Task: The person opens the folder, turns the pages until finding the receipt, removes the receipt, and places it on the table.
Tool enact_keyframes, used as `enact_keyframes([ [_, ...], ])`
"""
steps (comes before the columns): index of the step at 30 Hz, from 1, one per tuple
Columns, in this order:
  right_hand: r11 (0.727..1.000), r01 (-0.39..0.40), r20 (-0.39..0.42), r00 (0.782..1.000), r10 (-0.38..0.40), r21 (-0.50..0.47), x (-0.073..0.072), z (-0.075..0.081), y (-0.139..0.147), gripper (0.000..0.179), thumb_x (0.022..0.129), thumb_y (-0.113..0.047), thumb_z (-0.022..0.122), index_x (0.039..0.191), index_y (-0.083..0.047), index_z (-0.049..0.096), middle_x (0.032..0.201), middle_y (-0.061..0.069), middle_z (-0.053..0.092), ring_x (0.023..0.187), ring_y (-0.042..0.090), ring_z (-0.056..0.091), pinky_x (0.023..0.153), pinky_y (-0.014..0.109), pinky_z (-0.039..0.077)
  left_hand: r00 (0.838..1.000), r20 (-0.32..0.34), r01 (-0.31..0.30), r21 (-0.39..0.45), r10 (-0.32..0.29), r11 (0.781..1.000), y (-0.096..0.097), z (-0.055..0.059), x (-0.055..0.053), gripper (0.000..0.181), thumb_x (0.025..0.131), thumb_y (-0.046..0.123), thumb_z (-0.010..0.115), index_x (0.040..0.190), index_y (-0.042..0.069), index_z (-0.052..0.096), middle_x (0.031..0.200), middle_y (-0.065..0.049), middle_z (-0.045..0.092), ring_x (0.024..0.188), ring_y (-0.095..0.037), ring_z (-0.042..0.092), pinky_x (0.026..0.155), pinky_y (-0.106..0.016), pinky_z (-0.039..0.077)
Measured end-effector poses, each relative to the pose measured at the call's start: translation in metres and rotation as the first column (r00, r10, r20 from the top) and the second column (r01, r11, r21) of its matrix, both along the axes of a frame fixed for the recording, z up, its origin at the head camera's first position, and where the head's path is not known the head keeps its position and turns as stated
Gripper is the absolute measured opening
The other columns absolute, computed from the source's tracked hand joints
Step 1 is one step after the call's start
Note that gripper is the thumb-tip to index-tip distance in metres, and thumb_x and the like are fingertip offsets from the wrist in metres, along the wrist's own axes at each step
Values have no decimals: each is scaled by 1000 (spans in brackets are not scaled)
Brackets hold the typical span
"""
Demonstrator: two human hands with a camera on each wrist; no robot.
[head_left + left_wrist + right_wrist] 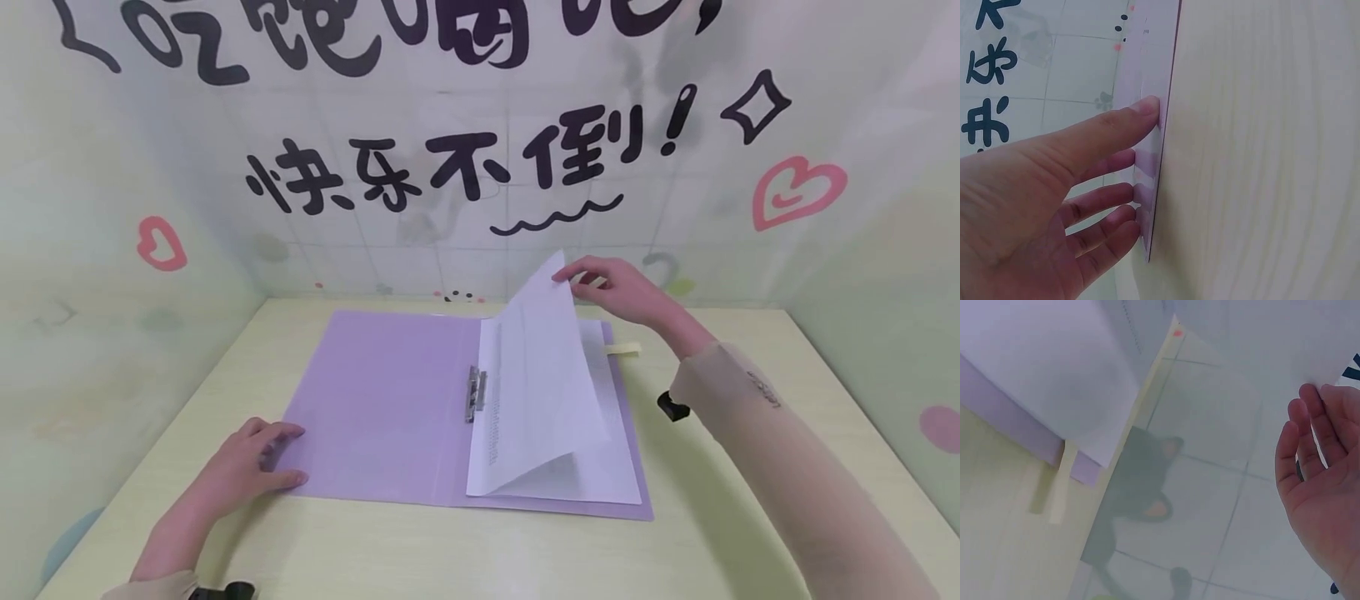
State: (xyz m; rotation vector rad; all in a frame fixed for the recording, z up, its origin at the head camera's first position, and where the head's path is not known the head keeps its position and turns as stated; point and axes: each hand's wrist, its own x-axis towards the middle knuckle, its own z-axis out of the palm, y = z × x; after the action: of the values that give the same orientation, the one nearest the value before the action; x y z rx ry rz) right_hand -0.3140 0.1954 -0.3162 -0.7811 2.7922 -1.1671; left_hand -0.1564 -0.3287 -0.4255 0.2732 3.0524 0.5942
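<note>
A light purple clip folder (375,400) lies spread on the table, with a metal clip (474,394) near its spine. White pages (617,475) rest on its right side. From these rises a printed sheet (536,375), its upper corner pinched by my right hand (618,290) between thumb and index finger. The sheet slants up and bends over toward the left, its left side still by the clip. My left hand (238,468) rests at the folder's lower left edge; in the left wrist view its thumb and loosely bent fingers touch the purple cover (1155,37).
A cream strip (624,348) sticks out from the folder's right side. The pale wooden table (360,550) meets printed wall panels (420,225) at the back and both sides. Dark wrist devices show at my sleeves (750,425).
</note>
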Motion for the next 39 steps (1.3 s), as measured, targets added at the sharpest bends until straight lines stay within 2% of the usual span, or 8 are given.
enact_keyframes([
  [5, 1000, -2, -40, 999, 1, -22, -5, 7, -25, 24, 98, -11, 57, 119, -15, 67, 124, 4, 67, 104, 22, 62, 88, 36, 52, 1000, -4, -1, 2, 1, 1000, 0, 0, 0, 65, 71, 38, 86, 124, 9, 63, 102, -13, 56, 89, -22, 53, 74, -36, 45],
  [12, 993, -72, -88, 994, 64, -98, -14, 13, -61, 16, 98, -7, 56, 111, -9, 67, 116, 7, 67, 101, 22, 61, 88, 36, 52, 1000, -3, -13, 10, 13, 1000, -1, -1, 4, 64, 72, 37, 86, 124, 8, 63, 102, -12, 56, 89, -22, 53, 75, -36, 45],
  [16, 987, -89, -108, 991, 75, -133, -20, 13, -81, 15, 98, -6, 58, 109, -7, 67, 114, 8, 67, 100, 23, 61, 89, 36, 52, 1000, -11, -8, 16, 8, 1000, -1, -2, 3, 64, 72, 37, 86, 124, 8, 63, 103, -13, 56, 90, -23, 53, 76, -37, 46],
  [23, 979, -98, -112, 991, 79, -177, -27, 5, -121, 14, 98, -7, 58, 110, -6, 66, 115, 9, 65, 102, 24, 62, 92, 38, 52, 998, -52, 23, 17, -22, 1000, -4, -8, 5, 63, 71, 35, 87, 122, 6, 65, 104, -13, 60, 91, -27, 57, 76, -43, 49],
  [27, 971, -114, -124, 988, 89, -211, -29, -2, -139, 17, 97, -9, 61, 113, -7, 65, 118, 10, 65, 102, 23, 64, 93, 38, 52, 997, -71, 27, 18, -26, 999, -4, -9, 4, 62, 71, 34, 87, 122, 7, 66, 105, -12, 60, 91, -27, 56, 75, -41, 47],
  [32, 965, -126, -87, 990, 108, -228, -28, -9, -157, 27, 95, -15, 66, 121, -11, 64, 124, 6, 62, 106, 19, 63, 92, 33, 54, 996, -81, 26, 21, -25, 999, -2, -6, 5, 61, 71, 34, 87, 121, 7, 66, 105, -12, 61, 89, -23, 53, 73, -35, 43],
  [39, 967, -151, -50, 988, 144, -207, -26, -26, -182, 47, 89, -14, 73, 134, -14, 58, 132, 3, 55, 112, 20, 60, 91, 29, 56, 997, -70, 22, 27, -21, 999, -2, -4, 3, 62, 71, 34, 87, 122, 6, 66, 106, -13, 61, 90, -24, 54, 73, -35, 43],
])
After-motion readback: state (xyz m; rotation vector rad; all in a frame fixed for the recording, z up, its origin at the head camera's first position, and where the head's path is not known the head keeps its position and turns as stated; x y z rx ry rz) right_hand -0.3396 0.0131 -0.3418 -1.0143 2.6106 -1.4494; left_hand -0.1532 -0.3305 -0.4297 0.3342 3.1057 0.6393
